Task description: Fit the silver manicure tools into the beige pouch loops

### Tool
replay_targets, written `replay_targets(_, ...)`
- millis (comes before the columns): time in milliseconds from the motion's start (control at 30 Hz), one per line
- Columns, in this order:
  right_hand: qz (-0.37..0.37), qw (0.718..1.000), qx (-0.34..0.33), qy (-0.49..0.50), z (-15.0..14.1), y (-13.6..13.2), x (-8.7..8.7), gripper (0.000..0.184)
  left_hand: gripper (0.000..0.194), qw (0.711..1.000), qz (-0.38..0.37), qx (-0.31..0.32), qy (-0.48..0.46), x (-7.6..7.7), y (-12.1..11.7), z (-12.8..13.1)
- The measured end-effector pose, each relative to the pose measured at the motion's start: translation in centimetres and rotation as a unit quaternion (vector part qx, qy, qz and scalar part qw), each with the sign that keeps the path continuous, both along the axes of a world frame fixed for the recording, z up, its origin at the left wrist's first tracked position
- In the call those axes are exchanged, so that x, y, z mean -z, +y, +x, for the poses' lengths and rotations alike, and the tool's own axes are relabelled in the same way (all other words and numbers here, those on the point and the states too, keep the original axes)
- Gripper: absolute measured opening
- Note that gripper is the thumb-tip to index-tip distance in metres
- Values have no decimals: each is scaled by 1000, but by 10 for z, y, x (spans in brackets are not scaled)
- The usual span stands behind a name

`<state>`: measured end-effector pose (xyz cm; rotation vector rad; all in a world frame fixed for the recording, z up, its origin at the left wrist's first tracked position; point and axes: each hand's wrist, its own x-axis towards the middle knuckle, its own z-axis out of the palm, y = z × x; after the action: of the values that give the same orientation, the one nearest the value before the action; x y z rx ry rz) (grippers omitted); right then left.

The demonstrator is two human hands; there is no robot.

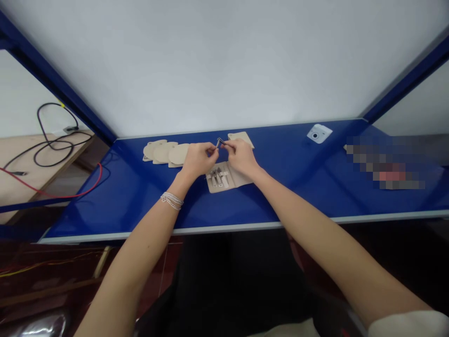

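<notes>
Between both hands, small metal nail clippers (219, 141) are held up over the table, with their lever seeming to stand away from the body. My left hand (199, 160) pinches one side of them, and my right hand (240, 155) pinches the other. Just below lies an opened beige manicure case (229, 181). Several metal tools (218, 178) sit in its left half, while my right hand and wrist partly cover its right half. Beyond my right hand rests another beige case (245, 137).
Several overlapping beige cases (162, 152) lie left of my left hand. A white card or box with a black circle (317, 134) is toward the back right. A pixelated patch hides something at far right. Cables (52, 145) lie on a wooden surface at left.
</notes>
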<state>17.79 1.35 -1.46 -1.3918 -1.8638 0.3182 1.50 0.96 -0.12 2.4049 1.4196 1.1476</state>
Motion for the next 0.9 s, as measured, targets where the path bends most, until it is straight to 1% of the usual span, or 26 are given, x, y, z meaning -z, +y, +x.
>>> replay_targets(267,-15,1000,4,-18,4,0,-4,29,21,1000,4,8,20,0,2,-2)
replay_targets(367,-25,999,3,-31,7,1,-6,29,22,1000,-9,8,20,-1,3,-4)
replay_targets(533,-30,999,-8,-23,10,4,-5,27,20,998,-57,7,-9,-1,5,-7)
replay_targets(700,-33,999,-32,8,10,5,-1,25,22,991,-119,16,-55,-3,8,-12)
replay_targets(900,-39,998,-41,28,9,3,-2,26,24,983,-161,18,-90,-3,9,-14)
